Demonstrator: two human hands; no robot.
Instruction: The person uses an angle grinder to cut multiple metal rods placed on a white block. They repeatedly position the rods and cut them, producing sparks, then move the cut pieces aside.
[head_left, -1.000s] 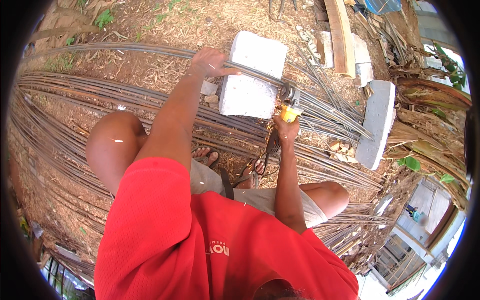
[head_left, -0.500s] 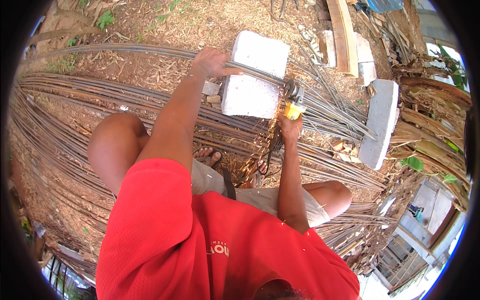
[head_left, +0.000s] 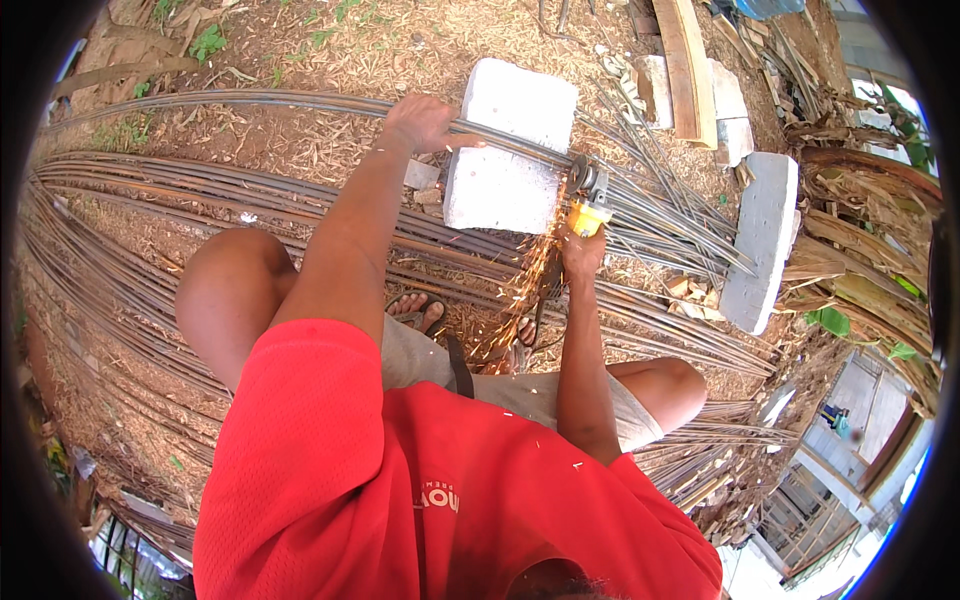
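Note:
My left hand (head_left: 420, 124) grips a bundle of steel rods (head_left: 300, 99) that lies across a white concrete block (head_left: 505, 190). Closed round a yellow angle grinder (head_left: 588, 217) is my right hand (head_left: 582, 250). The grinder's disc (head_left: 578, 174) meets the rods just past the block's right edge. Orange sparks (head_left: 530, 285) spray from there down toward my sandalled feet. The exact contact of disc and metal is too small to make out.
More long rods (head_left: 200, 180) spread over the straw-littered ground under and beside my legs. Cut rods (head_left: 680, 225) reach a grey concrete slab (head_left: 765, 245) on the right. Beyond the block stand a wooden plank (head_left: 688, 75) and pale bricks (head_left: 728, 95). Dry leaves (head_left: 860, 230) edge the far right.
The spark stream has grown thicker and brighter. My left hand keeps its hold on the rods, and the grinder stays almost in the same place.

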